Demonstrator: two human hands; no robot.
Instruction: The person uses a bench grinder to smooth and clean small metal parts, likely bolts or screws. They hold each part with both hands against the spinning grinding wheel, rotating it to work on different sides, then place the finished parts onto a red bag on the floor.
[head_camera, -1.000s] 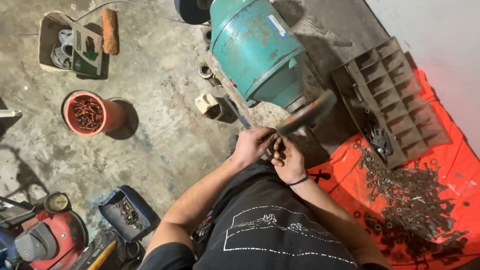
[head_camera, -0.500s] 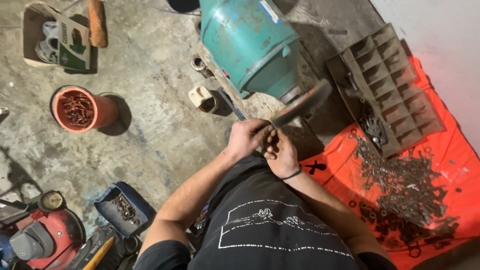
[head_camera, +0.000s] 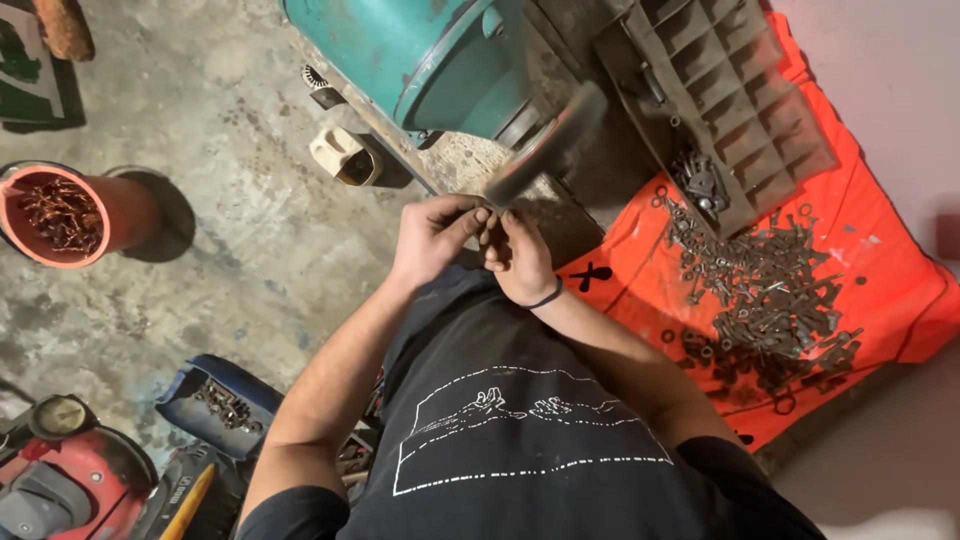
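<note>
At centre frame we see the left hand (head_camera: 432, 235) and right hand (head_camera: 518, 258) meet, fingers pinching a small dark metal part (head_camera: 486, 222) between them, held up against the blurred wheel (head_camera: 545, 148) of the teal grinder (head_camera: 430, 55). We judge that the cleaning of one piece is the step in hand; the next move calls for a firm pinch and light, steady pressure. More rusty parts (head_camera: 765, 300) lie on the orange cloth (head_camera: 890, 290) at right.
</note>
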